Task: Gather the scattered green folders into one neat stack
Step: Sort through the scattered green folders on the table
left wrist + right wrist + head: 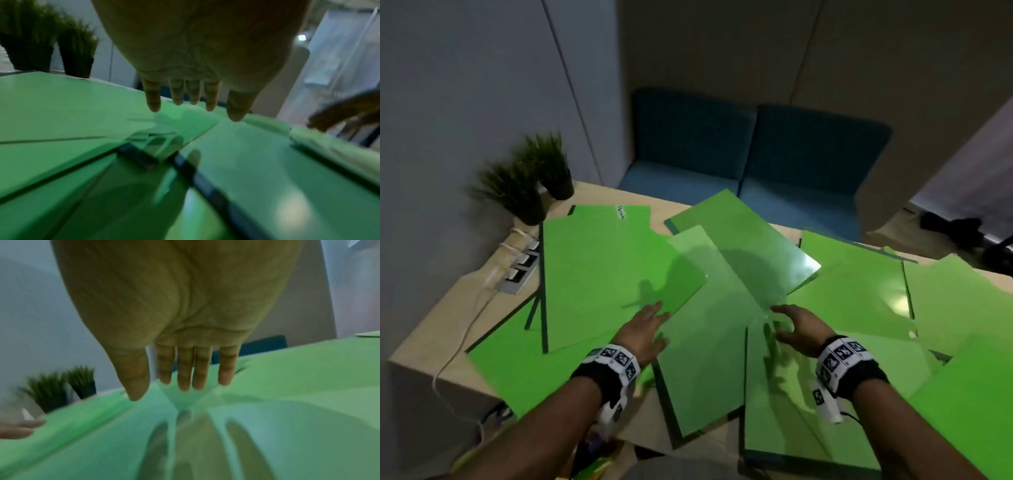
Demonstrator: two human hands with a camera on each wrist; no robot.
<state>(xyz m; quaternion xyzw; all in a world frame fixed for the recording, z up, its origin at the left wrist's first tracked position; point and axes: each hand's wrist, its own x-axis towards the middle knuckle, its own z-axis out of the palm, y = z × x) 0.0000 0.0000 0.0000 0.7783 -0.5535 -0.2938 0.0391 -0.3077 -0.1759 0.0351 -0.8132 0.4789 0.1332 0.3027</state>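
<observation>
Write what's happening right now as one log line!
stage: reaching | left hand: open, above green folders | right hand: open, above folders | folders: scattered, overlapping on table | stack: not yet made

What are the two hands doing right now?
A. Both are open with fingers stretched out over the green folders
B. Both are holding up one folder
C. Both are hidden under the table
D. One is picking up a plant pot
A. The left hand and the right hand both have straight, spread fingers above the scattered green folders, and neither one holds anything; the two plants stand untouched at the table's far left corner.
</observation>
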